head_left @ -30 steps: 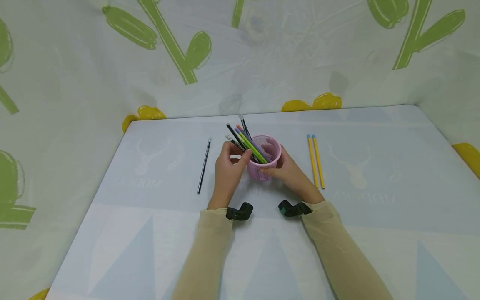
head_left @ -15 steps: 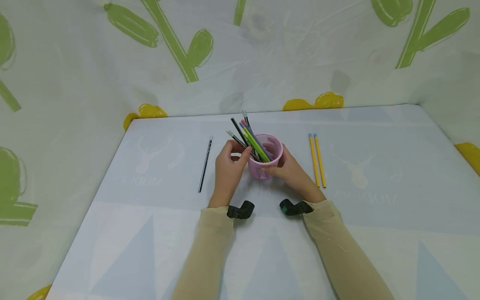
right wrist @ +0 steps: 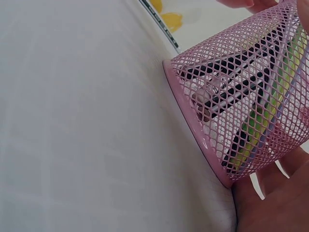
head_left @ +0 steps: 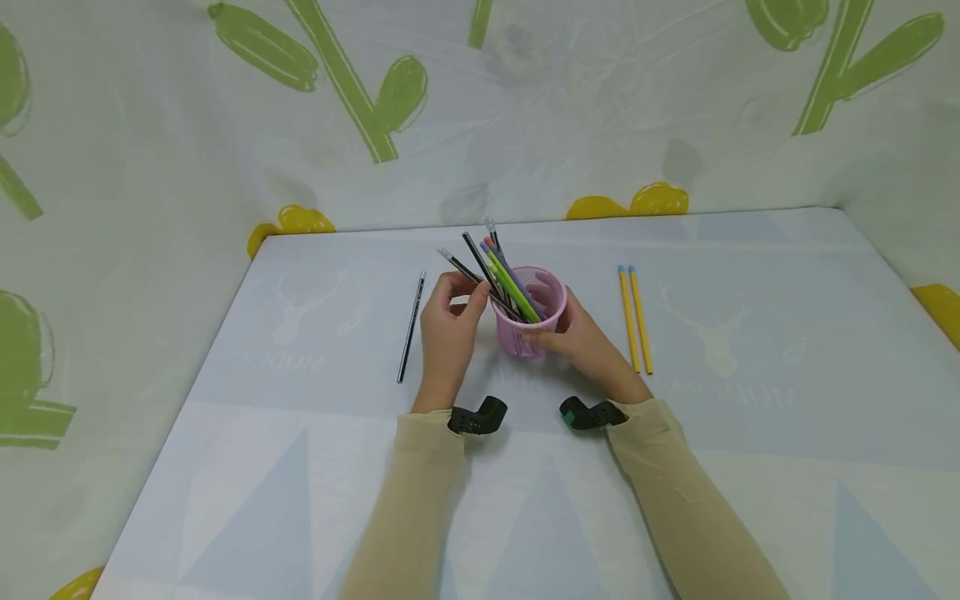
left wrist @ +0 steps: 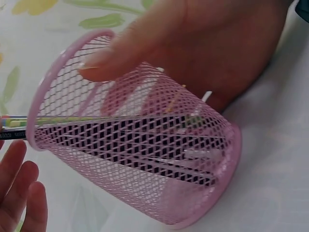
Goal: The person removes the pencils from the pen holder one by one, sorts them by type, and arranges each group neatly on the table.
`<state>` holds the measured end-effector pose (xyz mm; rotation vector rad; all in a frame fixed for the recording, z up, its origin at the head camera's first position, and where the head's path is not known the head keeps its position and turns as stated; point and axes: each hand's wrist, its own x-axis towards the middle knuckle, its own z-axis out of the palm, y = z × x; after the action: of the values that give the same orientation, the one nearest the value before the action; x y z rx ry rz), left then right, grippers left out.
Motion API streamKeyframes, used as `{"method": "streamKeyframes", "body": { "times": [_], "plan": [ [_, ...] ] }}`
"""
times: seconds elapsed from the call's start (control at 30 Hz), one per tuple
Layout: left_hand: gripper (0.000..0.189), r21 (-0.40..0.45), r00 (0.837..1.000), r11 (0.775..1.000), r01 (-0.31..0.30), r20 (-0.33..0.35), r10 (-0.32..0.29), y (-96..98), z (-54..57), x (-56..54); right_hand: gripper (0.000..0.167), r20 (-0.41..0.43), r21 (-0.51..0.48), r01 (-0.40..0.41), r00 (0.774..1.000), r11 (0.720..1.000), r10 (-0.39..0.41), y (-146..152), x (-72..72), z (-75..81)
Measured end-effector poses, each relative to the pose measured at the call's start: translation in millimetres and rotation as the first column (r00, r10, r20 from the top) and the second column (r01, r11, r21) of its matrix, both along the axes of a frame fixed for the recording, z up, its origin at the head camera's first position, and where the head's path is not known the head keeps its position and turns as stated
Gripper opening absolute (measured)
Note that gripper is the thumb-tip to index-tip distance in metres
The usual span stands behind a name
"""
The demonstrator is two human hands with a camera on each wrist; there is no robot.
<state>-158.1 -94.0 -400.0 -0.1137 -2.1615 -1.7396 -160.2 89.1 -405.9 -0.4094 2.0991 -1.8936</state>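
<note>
A pink mesh pencil cup (head_left: 516, 340) stands near the middle of the table. My right hand (head_left: 588, 354) grips it from the right, thumb on the near side. Black, green, purple and orange-tipped pencils lean out of the cup to the left. At its left rim my left hand (head_left: 450, 337) pinches a black pencil (head_left: 459, 263) between thumb and fingers, its lower end inside the cup. Through the mesh (left wrist: 135, 164) in the left wrist view, dark pencil shafts spread toward the base. The right wrist view shows dark and green pencils behind the mesh (right wrist: 241, 92).
A single black pencil (head_left: 411, 327) lies on the table left of my left hand. Two yellow pencils (head_left: 628, 321) with blue ends lie side by side to the right. The white table's back edge meets a patterned curtain (head_left: 525, 125).
My left hand has shifted slightly left and away, and the black pencil it pinches now leans further left. The right hand stays on the cup, which has hardly moved.
</note>
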Motion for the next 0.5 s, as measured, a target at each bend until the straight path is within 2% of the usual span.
{"method": "streamKeyframes", "body": {
  "times": [0.1,0.2,0.27,0.33,0.5],
  "plan": [
    [0.023,0.102,0.999,0.994,0.034,0.0,-0.034,-2.6,8.0,2.3,0.081,0.001,-0.005,-0.001,1.0,1.0,0.001,1,-0.6,-0.7],
    [0.023,0.241,0.997,0.968,0.072,-0.02,-0.069,-5.0,17.8,6.1,0.081,-0.002,-0.005,-0.004,1.0,1.0,0.004,1,-1.4,-1.7],
    [0.024,0.337,0.997,0.938,0.083,-0.03,-0.077,-6.8,22.8,7.7,0.081,-0.006,-0.007,-0.006,1.0,1.0,0.006,2,-2.0,-2.0],
    [0.023,0.423,0.998,0.904,0.069,-0.034,-0.06,-8.7,24.0,7.7,0.08,-0.009,-0.008,-0.007,1.0,1.0,0.007,2,-2.2,-2.2],
    [0.021,0.587,0.997,0.809,0.001,-0.06,0.043,-14.7,20.4,4.3,0.08,-0.02,-0.009,-0.007,1.0,1.0,0.007,1,-2.5,-1.7]
  ]
}}
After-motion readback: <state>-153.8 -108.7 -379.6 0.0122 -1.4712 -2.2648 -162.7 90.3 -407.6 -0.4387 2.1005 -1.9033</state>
